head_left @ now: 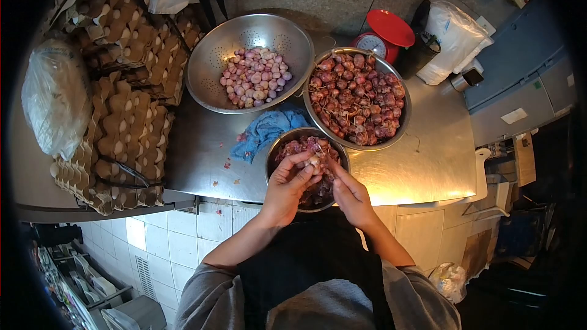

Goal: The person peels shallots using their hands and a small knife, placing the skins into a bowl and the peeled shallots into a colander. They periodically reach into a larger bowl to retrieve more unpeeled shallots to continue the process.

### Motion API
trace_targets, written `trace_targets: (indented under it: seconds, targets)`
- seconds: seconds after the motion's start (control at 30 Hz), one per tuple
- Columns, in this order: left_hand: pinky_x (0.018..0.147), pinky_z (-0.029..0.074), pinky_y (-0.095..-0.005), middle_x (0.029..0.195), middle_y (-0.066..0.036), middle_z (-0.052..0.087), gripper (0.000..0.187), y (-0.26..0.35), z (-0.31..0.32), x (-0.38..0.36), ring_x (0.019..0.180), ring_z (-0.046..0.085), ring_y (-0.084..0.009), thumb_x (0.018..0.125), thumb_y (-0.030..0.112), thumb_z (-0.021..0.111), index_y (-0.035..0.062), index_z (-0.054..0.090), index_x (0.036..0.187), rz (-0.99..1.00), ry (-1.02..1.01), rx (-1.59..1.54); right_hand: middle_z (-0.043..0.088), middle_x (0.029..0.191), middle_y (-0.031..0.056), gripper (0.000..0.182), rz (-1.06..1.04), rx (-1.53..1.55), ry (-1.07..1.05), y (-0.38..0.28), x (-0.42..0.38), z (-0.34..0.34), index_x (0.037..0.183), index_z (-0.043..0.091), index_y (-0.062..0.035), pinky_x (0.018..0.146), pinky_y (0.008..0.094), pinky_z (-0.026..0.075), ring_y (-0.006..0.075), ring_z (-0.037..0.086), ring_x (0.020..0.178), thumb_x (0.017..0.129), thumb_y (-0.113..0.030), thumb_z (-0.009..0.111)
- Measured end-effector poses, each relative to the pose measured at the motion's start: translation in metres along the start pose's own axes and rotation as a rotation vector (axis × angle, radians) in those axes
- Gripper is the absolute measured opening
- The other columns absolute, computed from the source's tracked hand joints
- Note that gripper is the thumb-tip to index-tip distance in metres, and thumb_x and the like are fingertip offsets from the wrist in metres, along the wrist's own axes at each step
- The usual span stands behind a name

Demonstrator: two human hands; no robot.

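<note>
My left hand (286, 188) pinches a pale, partly peeled shallot (315, 162) between thumb and fingers. From the other side my right hand (353, 198) closes on the same shallot, its fingertips against the skin; whether it also holds a small blade is hidden. Both hands are above a small steel bowl (269, 170) with reddish-purple skins (299, 147) inside. Behind it on the left, a steel colander (205, 76) holds peeled pinkish shallots (257, 76). To the right, a wide steel bowl (406, 113) is heaped with unpeeled red shallots (354, 95).
A crumpled blue cloth (267, 129) lies between colander and small bowl, near scattered skin scraps (227, 163) on the steel table (422, 174). Stacked egg trays (131, 140) and a plastic bag (56, 101) crowd the left. A red scale (390, 28) and white bag (454, 40) stand back right.
</note>
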State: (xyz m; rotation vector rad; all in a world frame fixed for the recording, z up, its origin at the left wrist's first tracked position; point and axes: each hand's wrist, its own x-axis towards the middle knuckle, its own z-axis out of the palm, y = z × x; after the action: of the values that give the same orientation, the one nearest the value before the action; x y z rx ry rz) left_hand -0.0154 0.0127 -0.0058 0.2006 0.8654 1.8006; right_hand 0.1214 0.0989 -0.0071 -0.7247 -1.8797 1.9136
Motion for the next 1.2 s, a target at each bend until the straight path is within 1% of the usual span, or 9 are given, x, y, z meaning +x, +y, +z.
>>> trace_targets:
  seconds: [0.07, 0.2, 0.47, 0.7, 0.9, 1.0, 1.03, 1.1, 1.2]
  targets:
    - [0.084, 0.042, -0.0238, 0.103, -0.003, 0.055, 0.027, -0.003, -0.001, 0.001, 0.095, 0.051, -0.0103, 0.085, 0.002, 0.054, 0.0046, 0.05, 0.111, 0.079, 0.002, 0.054, 0.039, 0.133, 0.0131, 0.041, -0.005, 0.033, -0.02, -0.005, -0.003, 0.006, 0.131, 0.034, 0.0, 0.1, 0.0276, 0.026, 0.0189, 0.035, 0.123, 0.092, -0.013, 0.041]
    - [0.085, 0.041, -0.0217, 0.102, -0.003, 0.055, 0.027, -0.007, -0.006, 0.004, 0.094, 0.051, -0.0087, 0.082, -0.001, 0.057, 0.0034, 0.05, 0.107, 0.158, 0.016, 0.132, 0.042, 0.13, 0.016, 0.039, -0.105, -0.11, 0.0, -0.006, 0.0, 0.013, 0.128, 0.037, 0.0009, 0.099, 0.0278, 0.027, 0.0199, 0.038, 0.122, 0.092, -0.013, 0.041]
    - [0.083, 0.042, -0.0231, 0.097, -0.002, 0.055, 0.025, -0.001, -0.002, 0.001, 0.09, 0.052, -0.0089, 0.08, -0.004, 0.058, 0.005, 0.051, 0.102, 0.189, 0.043, 0.159, 0.048, 0.124, 0.0171, 0.038, -0.028, -0.064, 0.025, 0.006, 0.002, 0.011, 0.126, 0.041, 0.0003, 0.097, 0.0284, 0.031, 0.0213, 0.044, 0.117, 0.091, -0.014, 0.043]
    - [0.082, 0.044, -0.0242, 0.097, -0.002, 0.056, 0.024, -0.002, -0.005, 0.001, 0.09, 0.053, -0.0098, 0.081, -0.003, 0.057, 0.0043, 0.051, 0.103, 0.196, 0.034, 0.197, 0.051, 0.12, 0.0171, 0.037, -0.059, -0.126, 0.048, 0.006, 0.003, 0.012, 0.124, 0.042, 0.0007, 0.095, 0.0282, 0.033, 0.0216, 0.047, 0.114, 0.091, -0.016, 0.045]
    - [0.086, 0.045, -0.0284, 0.104, -0.006, 0.055, 0.028, 0.006, -0.001, -0.005, 0.092, 0.055, -0.0133, 0.087, 0.002, 0.051, 0.0046, 0.048, 0.114, 0.064, -0.043, 0.055, 0.051, 0.121, 0.0161, 0.037, -0.144, -0.226, 0.117, 0.005, 0.009, 0.002, 0.126, 0.042, -0.0013, 0.095, 0.0277, 0.033, 0.02, 0.047, 0.114, 0.092, -0.016, 0.043]
    - [0.084, 0.046, -0.0296, 0.105, -0.006, 0.054, 0.029, 0.013, 0.005, -0.009, 0.093, 0.055, -0.0147, 0.089, 0.007, 0.049, 0.0063, 0.047, 0.118, -0.005, -0.007, 0.022, 0.049, 0.124, 0.0149, 0.037, -0.13, -0.206, 0.161, 0.0, 0.012, -0.003, 0.127, 0.041, -0.002, 0.095, 0.0273, 0.033, 0.0193, 0.046, 0.115, 0.092, -0.016, 0.042]
    - [0.084, 0.046, -0.0294, 0.105, -0.006, 0.055, 0.03, 0.013, 0.003, -0.008, 0.093, 0.055, -0.0144, 0.089, 0.008, 0.049, 0.0066, 0.047, 0.118, -0.026, -0.013, 0.001, 0.046, 0.127, 0.0136, 0.039, -0.144, -0.216, 0.164, -0.01, 0.012, -0.001, 0.129, 0.038, -0.0028, 0.096, 0.0269, 0.032, 0.0195, 0.044, 0.116, 0.092, -0.015, 0.042]
    - [0.084, 0.046, -0.0291, 0.105, -0.005, 0.055, 0.031, 0.01, -0.004, -0.006, 0.093, 0.055, -0.0137, 0.089, 0.01, 0.049, 0.0073, 0.046, 0.12, -0.069, -0.027, -0.042, 0.045, 0.128, 0.0133, 0.041, -0.103, -0.187, 0.15, -0.006, 0.009, -0.001, 0.131, 0.035, -0.0033, 0.096, 0.0268, 0.032, 0.0196, 0.044, 0.116, 0.092, -0.015, 0.042]
    - [0.08, 0.047, -0.0275, 0.101, -0.004, 0.056, 0.029, 0.005, -0.01, -0.005, 0.091, 0.056, -0.0139, 0.089, 0.012, 0.05, 0.0085, 0.048, 0.117, -0.065, -0.003, -0.013, 0.044, 0.129, 0.0131, 0.043, -0.087, -0.15, 0.062, 0.002, 0.005, -0.002, 0.133, 0.031, -0.0037, 0.097, 0.0266, 0.031, 0.0195, 0.043, 0.117, 0.093, -0.016, 0.041]
